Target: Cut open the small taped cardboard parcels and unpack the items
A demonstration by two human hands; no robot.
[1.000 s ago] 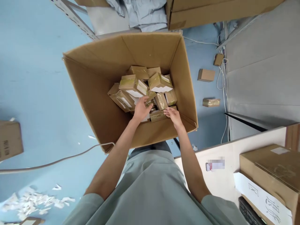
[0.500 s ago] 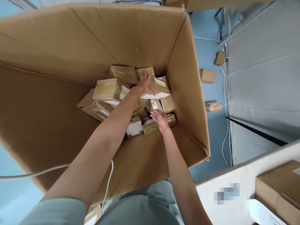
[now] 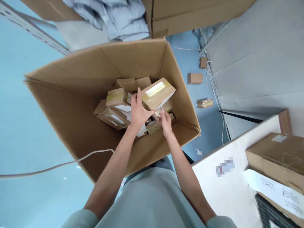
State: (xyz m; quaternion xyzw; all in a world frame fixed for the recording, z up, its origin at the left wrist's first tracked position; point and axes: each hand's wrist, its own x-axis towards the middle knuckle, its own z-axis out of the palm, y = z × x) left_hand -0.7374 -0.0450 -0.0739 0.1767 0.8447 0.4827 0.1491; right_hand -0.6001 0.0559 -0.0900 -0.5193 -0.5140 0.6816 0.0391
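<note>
A small taped cardboard box (image 3: 158, 94) with a white label is tilted up above the other packages in the large carton (image 3: 87, 71). My left hand (image 3: 138, 111) grips its near left end, thumb along the lower edge and fingers at the side. My right hand (image 3: 167, 123) is closed at the box's lower edge, fingers bent by its white side; their exact contact is partly hidden. Left of my left hand lies another taped box (image 3: 115, 96), above a tilted box (image 3: 110, 118). A long taped box (image 3: 154, 127) lies under my right fingertips.
A white cable (image 3: 59, 165) runs in from the left across the carton's near edge. Small boxes (image 3: 195, 78) and cables lie on the blue floor at right. A white table (image 3: 213, 190) at lower right bears a larger box (image 3: 275, 155) and a keyboard (image 3: 273, 210). Grey cloth (image 3: 118, 19) lies behind.
My left hand has taken hold of the labelled box and raised it, tilting it toward me. My right hand has closed from open fingers at its lower edge. The view has shifted back.
</note>
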